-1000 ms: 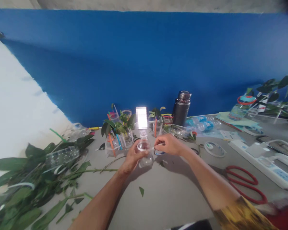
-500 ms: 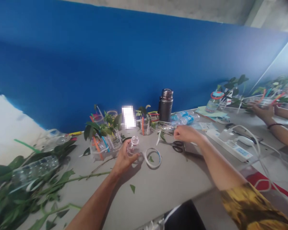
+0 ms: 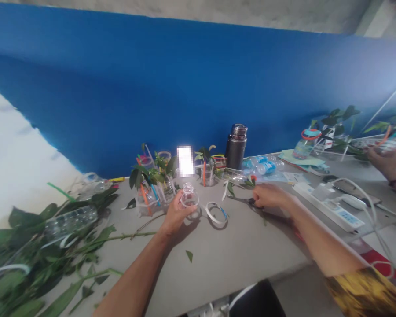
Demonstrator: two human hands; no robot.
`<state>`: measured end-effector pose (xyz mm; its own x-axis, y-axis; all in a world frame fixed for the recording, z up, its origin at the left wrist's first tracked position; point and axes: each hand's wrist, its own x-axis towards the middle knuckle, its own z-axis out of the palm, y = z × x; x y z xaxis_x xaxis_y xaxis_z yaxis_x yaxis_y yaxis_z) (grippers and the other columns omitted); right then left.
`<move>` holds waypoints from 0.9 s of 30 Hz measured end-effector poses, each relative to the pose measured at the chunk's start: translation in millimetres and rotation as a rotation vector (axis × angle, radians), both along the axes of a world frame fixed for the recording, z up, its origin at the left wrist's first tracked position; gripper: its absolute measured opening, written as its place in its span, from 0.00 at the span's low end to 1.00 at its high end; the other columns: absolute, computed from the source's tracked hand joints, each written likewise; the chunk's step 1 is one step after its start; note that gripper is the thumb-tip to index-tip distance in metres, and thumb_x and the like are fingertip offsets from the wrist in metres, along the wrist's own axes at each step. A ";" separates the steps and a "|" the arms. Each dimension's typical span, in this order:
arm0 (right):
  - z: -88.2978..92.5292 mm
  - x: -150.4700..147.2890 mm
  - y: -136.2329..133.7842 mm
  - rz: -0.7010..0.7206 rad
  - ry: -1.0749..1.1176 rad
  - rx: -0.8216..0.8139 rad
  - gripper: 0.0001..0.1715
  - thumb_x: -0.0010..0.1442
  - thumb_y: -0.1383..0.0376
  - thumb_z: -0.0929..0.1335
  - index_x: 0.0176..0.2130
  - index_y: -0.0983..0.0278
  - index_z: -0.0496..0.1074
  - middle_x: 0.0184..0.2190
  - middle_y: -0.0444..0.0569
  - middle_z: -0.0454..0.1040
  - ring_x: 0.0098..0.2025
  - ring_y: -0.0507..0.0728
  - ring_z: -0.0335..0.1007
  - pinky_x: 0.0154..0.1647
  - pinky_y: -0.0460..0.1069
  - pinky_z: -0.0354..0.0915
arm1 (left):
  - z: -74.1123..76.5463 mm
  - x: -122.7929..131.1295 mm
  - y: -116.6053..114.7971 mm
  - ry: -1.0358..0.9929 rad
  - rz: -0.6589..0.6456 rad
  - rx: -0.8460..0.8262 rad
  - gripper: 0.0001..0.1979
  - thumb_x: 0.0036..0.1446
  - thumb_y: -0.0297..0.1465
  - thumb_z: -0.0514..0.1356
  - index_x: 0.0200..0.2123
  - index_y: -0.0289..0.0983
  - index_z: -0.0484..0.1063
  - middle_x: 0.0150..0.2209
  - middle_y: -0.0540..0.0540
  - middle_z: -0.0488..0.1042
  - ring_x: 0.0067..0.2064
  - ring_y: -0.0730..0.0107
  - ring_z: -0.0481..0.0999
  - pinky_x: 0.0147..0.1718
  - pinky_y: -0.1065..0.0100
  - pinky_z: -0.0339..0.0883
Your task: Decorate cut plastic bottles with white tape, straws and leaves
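My left hand (image 3: 175, 214) is wrapped round a small clear plastic bottle top (image 3: 188, 198), held upright just above the grey table (image 3: 224, 259). A strip of white tape runs from the bottle to a tape roll (image 3: 217, 214) lying flat on the table beside it. My right hand (image 3: 268, 196) has reached to the right and closes over the handles of small black scissors (image 3: 242, 200) that lie on the table, blades pointing left.
Leafy branches and a clear bottle (image 3: 71, 219) cover the left of the table. Cut bottles with leaves and coloured strips (image 3: 152, 185) stand at the back, beside a dark flask (image 3: 236, 146). A white power strip (image 3: 330, 204) lies right. Another person's hands (image 3: 386, 160) work far right.
My right hand let go of the tape strip at the bottle, swung right and settled on the scissors. The tape roll now lies on the table. My head turned slightly right.
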<state>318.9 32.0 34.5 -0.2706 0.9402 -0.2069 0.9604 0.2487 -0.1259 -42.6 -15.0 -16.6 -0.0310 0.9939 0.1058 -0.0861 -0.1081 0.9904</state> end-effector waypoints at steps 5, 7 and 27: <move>-3.4 9.6 2.9 0.015 -0.002 -0.102 0.07 0.51 0.71 0.72 0.30 0.60 0.82 0.29 0.46 0.80 0.32 0.57 0.72 0.31 0.49 0.54 | 0.9 1.0 1.8 0.072 0.019 0.048 0.32 0.40 0.29 0.77 0.52 0.42 0.78 0.49 0.43 0.82 0.48 0.57 0.81 0.53 0.55 0.74; 4.7 8.5 0.6 0.032 -0.014 -0.085 0.07 0.52 0.70 0.72 0.31 0.60 0.81 0.29 0.45 0.79 0.31 0.56 0.71 0.31 0.49 0.53 | 2.9 2.2 1.4 0.075 0.037 0.089 0.33 0.40 0.29 0.77 0.53 0.42 0.78 0.53 0.42 0.81 0.55 0.53 0.80 0.59 0.53 0.71; 111.8 -110.7 -21.9 0.352 -0.224 0.225 0.13 0.52 0.63 0.77 0.22 0.61 0.72 0.25 0.50 0.76 0.33 0.61 0.75 0.34 0.52 0.52 | 4.5 6.3 -3.0 0.123 0.120 0.270 0.33 0.43 0.34 0.80 0.54 0.43 0.79 0.59 0.40 0.78 0.63 0.44 0.74 0.68 0.47 0.62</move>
